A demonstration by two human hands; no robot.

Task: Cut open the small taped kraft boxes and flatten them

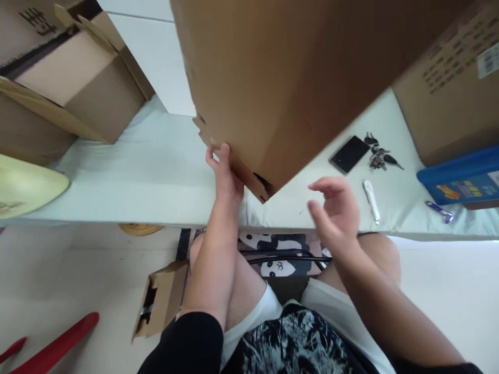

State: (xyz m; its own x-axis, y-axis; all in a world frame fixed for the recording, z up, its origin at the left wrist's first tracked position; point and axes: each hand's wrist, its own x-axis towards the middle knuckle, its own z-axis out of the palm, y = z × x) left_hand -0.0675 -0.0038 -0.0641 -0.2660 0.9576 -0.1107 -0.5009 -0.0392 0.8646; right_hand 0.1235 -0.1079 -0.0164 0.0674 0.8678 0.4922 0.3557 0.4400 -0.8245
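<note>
A large brown cardboard box (273, 93) stands tilted over the table, one lower corner pointing toward me. My left hand (226, 174) grips its lower left edge, the thumb on the near face and the other fingers partly hidden behind the cardboard. Near that corner a dark slot shows between the flaps. To the right of the corner, my right hand (335, 210) is raised off the box, thumb and fingers apart with nothing between them. Just beyond it lie a dark phone (350, 154), a bunch of keys (380, 156) and a white utility knife (371, 201).
Cardboard boxes (105, 93) stand at the back left, beside a pale yellow object (31, 184). At right are another carton (448, 98), a blue package (463, 176) and a small purple item (440, 211). A small open box (166, 298) sits below the table edge.
</note>
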